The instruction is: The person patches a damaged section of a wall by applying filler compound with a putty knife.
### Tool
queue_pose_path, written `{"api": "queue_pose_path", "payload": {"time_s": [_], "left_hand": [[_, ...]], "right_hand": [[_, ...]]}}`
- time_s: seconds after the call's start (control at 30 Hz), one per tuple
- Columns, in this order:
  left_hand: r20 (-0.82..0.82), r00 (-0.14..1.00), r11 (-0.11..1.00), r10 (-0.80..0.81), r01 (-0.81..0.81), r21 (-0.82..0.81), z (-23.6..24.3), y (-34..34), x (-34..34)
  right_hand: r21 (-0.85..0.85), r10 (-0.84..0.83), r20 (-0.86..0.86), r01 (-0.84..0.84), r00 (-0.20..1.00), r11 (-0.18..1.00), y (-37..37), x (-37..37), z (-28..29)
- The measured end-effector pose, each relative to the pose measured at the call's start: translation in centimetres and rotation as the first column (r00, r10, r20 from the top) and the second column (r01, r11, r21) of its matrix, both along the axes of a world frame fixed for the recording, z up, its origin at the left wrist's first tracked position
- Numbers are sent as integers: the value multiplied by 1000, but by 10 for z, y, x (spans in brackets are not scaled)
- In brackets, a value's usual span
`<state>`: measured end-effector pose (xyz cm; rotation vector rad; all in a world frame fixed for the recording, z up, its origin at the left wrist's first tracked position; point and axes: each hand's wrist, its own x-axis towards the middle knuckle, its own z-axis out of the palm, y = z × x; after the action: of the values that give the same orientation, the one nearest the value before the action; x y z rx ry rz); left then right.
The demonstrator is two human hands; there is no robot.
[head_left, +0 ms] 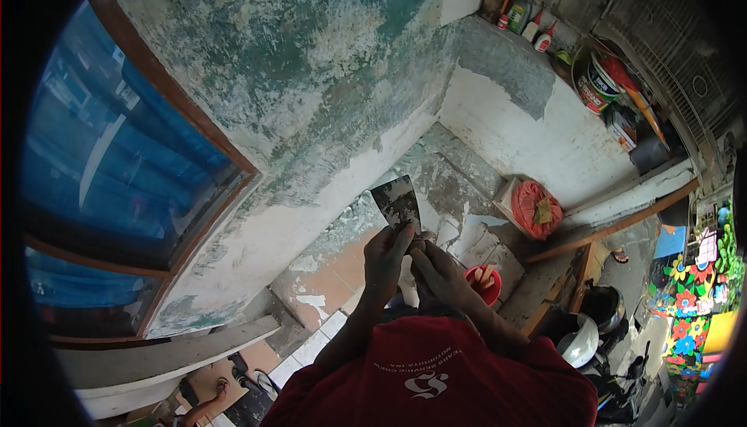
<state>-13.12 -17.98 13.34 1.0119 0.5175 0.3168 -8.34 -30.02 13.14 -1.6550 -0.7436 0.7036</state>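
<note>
A wide metal scraper (pixel 393 201) with a smudged blade points away from me at chest height. My left hand (pixel 383 264) is closed on it at the lower edge of the blade. My right hand (pixel 436 271) is closed around its handle, just beside the left; the grip itself is largely hidden. Below and right of my hands stands a red bucket (pixel 489 293) with wooden-handled items in it. Beyond the scraper are a debris-strewn tiled floor (pixel 311 271) and a peeling green and white wall (pixel 311 77).
A blue-curtained window (pixel 109 162) is left. Bottles (pixel 529 30) and a paint pail (pixel 591 89) line a high ledge. A red sack (pixel 533 213) lies in the corner. Helmets (pixel 576 341) and a wooden bench (pixel 545 287) are right. Another person's arm (pixel 202 415) shows at lower left.
</note>
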Motion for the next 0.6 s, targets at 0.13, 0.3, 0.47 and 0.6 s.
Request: {"api": "queue_pose_path", "payload": {"time_s": [0.13,0.3,0.47,0.6], "left_hand": [[-23,993,994,113,-113,10,2,14,36],[212,972,956,105,-41,-290,-3,41,91],[662,693,808,287,196,-556,21,75,149],[478,855,980,201,-175,-98,18,85,189]], "right_hand": [[70,-61,346,39,936,997,24,25,-7],[71,-174,574,163,800,984,52,72,5],[-63,-59,717,150,694,987,66,142,26],[-57,-25,746,101,666,993,70,200,28]]}}
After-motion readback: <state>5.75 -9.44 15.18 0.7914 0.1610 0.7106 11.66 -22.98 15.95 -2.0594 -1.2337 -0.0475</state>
